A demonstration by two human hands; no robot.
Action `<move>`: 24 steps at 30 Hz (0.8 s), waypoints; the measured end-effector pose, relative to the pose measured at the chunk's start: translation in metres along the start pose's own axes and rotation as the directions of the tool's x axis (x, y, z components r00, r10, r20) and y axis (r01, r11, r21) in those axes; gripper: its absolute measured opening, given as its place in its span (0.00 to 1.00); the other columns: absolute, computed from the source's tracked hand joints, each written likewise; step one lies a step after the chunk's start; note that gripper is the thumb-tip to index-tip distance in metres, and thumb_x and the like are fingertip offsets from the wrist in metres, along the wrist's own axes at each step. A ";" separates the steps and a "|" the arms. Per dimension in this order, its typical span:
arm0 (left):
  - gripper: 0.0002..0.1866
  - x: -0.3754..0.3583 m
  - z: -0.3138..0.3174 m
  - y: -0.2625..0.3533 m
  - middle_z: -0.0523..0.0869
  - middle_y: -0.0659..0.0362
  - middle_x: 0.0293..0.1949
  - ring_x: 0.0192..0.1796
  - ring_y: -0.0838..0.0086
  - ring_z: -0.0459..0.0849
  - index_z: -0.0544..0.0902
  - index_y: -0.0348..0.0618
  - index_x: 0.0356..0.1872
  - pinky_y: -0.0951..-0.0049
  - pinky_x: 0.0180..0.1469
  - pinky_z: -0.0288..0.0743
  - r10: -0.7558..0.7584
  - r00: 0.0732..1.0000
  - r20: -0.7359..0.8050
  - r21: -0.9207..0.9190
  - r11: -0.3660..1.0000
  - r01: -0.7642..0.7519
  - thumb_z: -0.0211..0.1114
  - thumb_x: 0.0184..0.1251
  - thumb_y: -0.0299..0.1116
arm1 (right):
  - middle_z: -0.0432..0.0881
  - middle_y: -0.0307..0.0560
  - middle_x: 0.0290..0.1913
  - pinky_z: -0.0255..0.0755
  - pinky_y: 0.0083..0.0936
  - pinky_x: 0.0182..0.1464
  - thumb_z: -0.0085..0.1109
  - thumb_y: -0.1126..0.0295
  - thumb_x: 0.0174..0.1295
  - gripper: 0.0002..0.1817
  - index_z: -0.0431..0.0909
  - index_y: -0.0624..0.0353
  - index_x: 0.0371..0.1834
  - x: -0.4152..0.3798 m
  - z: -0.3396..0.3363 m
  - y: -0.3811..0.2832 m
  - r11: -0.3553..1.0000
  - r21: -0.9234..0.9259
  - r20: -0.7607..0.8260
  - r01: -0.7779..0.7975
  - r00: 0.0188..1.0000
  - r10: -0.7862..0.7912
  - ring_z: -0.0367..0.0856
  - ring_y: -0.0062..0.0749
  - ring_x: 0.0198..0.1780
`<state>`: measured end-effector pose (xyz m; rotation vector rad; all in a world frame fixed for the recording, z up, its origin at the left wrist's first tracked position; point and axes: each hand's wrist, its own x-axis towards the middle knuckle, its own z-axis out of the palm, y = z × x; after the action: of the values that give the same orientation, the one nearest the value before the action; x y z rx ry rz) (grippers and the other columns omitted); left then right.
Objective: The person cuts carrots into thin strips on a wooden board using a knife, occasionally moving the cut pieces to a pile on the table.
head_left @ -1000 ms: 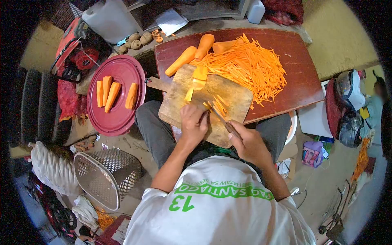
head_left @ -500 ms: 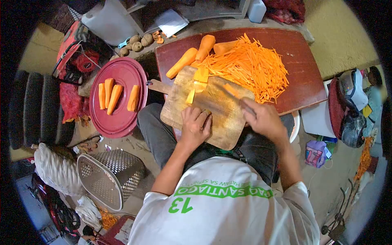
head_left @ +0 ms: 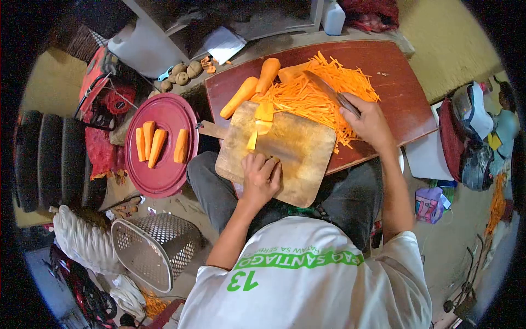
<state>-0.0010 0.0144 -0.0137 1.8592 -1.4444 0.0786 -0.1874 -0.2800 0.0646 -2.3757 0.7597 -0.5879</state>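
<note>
My right hand (head_left: 370, 122) is closed around the handle of a knife (head_left: 324, 88), its blade lying over the heap of carrot strips (head_left: 353, 77). On the wooden cutting board (head_left: 304, 148), which rests across my lap and the table edge, my left hand (head_left: 261, 176) sits with its fingers curled down. Whatever may be under those fingertips is hidden. Flat carrot slices (head_left: 264, 112) lie on the board just beyond the left hand. Peeled carrots (head_left: 240, 97) lie beyond the board's left corner, beside the strips.
A red table (head_left: 400, 109) carries the strips. To the left, a round red lid (head_left: 164, 183) holds several carrot pieces (head_left: 158, 148). Potatoes (head_left: 181, 74) lie behind it. A perforated basket (head_left: 159, 247) is on its side at lower left. A purple pack (head_left: 429, 205) lies on the right.
My right hand has moved the knife from the board's right side up and away, onto the strips. The carrot strip near the blade has left the board. My left hand stays in place.
</note>
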 end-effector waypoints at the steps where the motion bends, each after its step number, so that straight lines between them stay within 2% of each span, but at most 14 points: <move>1: 0.09 0.001 -0.001 0.001 0.82 0.51 0.40 0.47 0.53 0.80 0.92 0.41 0.43 0.52 0.53 0.71 -0.010 1.000 0.012 -0.005 1.000 0.010 0.79 0.62 0.26 | 0.93 0.58 0.42 0.86 0.42 0.46 0.68 0.59 0.76 0.26 0.84 0.60 0.72 -0.002 0.009 0.011 0.997 0.044 -0.081 0.068 0.995 -0.065 0.94 0.48 0.40; 2: 0.09 0.004 -0.002 0.002 0.83 0.51 0.40 0.47 0.52 0.80 0.92 0.41 0.43 0.52 0.53 0.72 -0.021 0.999 0.025 -0.011 1.000 0.021 0.79 0.62 0.27 | 0.94 0.54 0.38 0.85 0.39 0.42 0.68 0.60 0.77 0.26 0.83 0.62 0.73 -0.003 0.013 0.023 0.987 0.082 -0.163 0.141 0.978 -0.126 0.94 0.42 0.37; 3: 0.08 0.007 -0.003 0.003 0.83 0.51 0.40 0.47 0.52 0.80 0.92 0.41 0.42 0.52 0.54 0.72 -0.031 0.999 0.037 -0.015 0.999 0.032 0.79 0.63 0.27 | 0.91 0.48 0.36 0.83 0.34 0.39 0.67 0.61 0.78 0.26 0.82 0.62 0.74 -0.006 0.009 0.018 0.974 0.225 -0.094 0.014 0.996 0.007 0.90 0.35 0.34; 5: 0.08 0.019 -0.005 0.005 0.82 0.52 0.40 0.48 0.53 0.80 0.91 0.40 0.42 0.53 0.53 0.70 -0.022 0.998 0.059 -0.032 0.999 0.024 0.79 0.63 0.27 | 0.86 0.36 0.31 0.78 0.25 0.31 0.65 0.63 0.80 0.26 0.81 0.63 0.76 -0.018 0.003 -0.003 0.847 0.467 0.099 -0.254 0.967 0.235 0.82 0.21 0.28; 8: 0.09 0.046 -0.001 0.009 0.84 0.52 0.42 0.50 0.53 0.81 0.91 0.39 0.43 0.54 0.55 0.70 0.014 0.997 0.075 -0.052 0.999 -0.010 0.78 0.64 0.27 | 0.79 0.29 0.30 0.70 0.17 0.27 0.62 0.65 0.82 0.24 0.81 0.60 0.77 -0.031 0.015 -0.004 0.779 0.558 0.112 -0.285 0.957 0.269 0.72 0.11 0.25; 12: 0.14 0.098 0.020 0.018 0.86 0.49 0.49 0.57 0.51 0.82 0.90 0.38 0.50 0.54 0.61 0.73 0.163 0.986 0.037 -0.085 0.983 -0.160 0.77 0.65 0.27 | 0.80 0.30 0.30 0.71 0.18 0.26 0.61 0.65 0.84 0.25 0.79 0.61 0.79 -0.044 0.024 -0.004 0.755 0.597 0.105 -0.272 0.959 0.262 0.74 0.13 0.23; 13: 0.20 0.108 0.023 0.022 0.85 0.48 0.59 0.64 0.50 0.80 0.87 0.37 0.59 0.51 0.68 0.71 0.157 0.977 0.143 -0.062 0.987 -0.149 0.76 0.66 0.28 | 0.80 0.30 0.31 0.71 0.18 0.26 0.60 0.65 0.85 0.24 0.79 0.60 0.79 -0.045 0.024 -0.004 0.735 0.638 0.105 -0.231 0.971 0.213 0.74 0.13 0.23; 16: 0.25 0.130 0.048 0.029 0.82 0.49 0.67 0.69 0.50 0.77 0.84 0.37 0.64 0.43 0.70 0.67 0.288 0.939 0.190 0.074 0.949 -0.306 0.76 0.66 0.30 | 0.83 0.31 0.37 0.71 0.12 0.28 0.59 0.67 0.85 0.23 0.80 0.64 0.77 -0.048 0.021 -0.012 0.689 0.679 0.108 -0.252 0.963 0.246 0.74 0.09 0.26; 17: 0.27 0.129 0.064 0.023 0.81 0.49 0.70 0.72 0.50 0.75 0.83 0.38 0.66 0.37 0.71 0.64 0.308 0.928 0.211 0.116 0.935 -0.337 0.75 0.67 0.32 | 0.83 0.31 0.37 0.71 0.12 0.28 0.59 0.67 0.85 0.22 0.81 0.64 0.77 -0.048 0.020 -0.013 0.676 0.690 0.109 -0.259 0.961 0.256 0.74 0.09 0.26; 20: 0.26 0.125 0.081 0.016 0.82 0.50 0.67 0.71 0.51 0.76 0.83 0.39 0.65 0.38 0.70 0.63 0.283 0.931 0.230 0.131 0.939 -0.318 0.75 0.67 0.33 | 0.82 0.31 0.37 0.69 0.11 0.27 0.60 0.69 0.84 0.22 0.81 0.64 0.77 -0.048 0.014 -0.018 0.664 0.712 0.054 -0.229 0.961 0.273 0.72 0.08 0.25; 24: 0.25 0.119 0.071 0.017 0.85 0.51 0.64 0.68 0.52 0.79 0.85 0.42 0.63 0.43 0.70 0.64 0.258 0.962 0.085 0.082 0.961 -0.265 0.77 0.65 0.30 | 0.89 0.37 0.42 0.80 0.22 0.36 0.62 0.71 0.81 0.24 0.79 0.68 0.77 -0.052 0.018 -0.016 0.827 0.552 -0.057 -0.104 0.985 0.162 0.85 0.19 0.34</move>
<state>-0.0003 -0.1245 0.0017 1.7492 -1.7596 0.2120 -0.2098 -0.2294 0.0492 -1.7583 0.6803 -0.7552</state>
